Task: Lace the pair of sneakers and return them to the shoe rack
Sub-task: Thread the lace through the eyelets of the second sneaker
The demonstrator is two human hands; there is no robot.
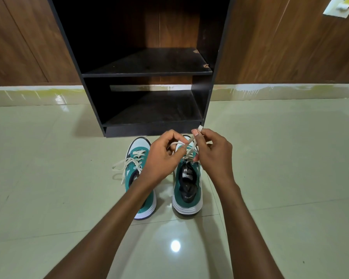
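Note:
Two green and white sneakers stand side by side on the floor, toes toward the black shoe rack [147,73]. The left sneaker [138,178] has cream laces threaded, with loose ends trailing to its left. Over the right sneaker [187,190], my left hand [161,158] pinches a loop of its cream lace [189,152]. My right hand [212,152] grips the other end of that lace, whose tip sticks up between thumb and finger. Both hands hide the right sneaker's front.
The rack has two bare shelves and stands against a wood-panelled wall [290,41]. Glossy pale floor tiles [280,158] surround the shoes. A white skirting strip [28,93] runs along the wall's base.

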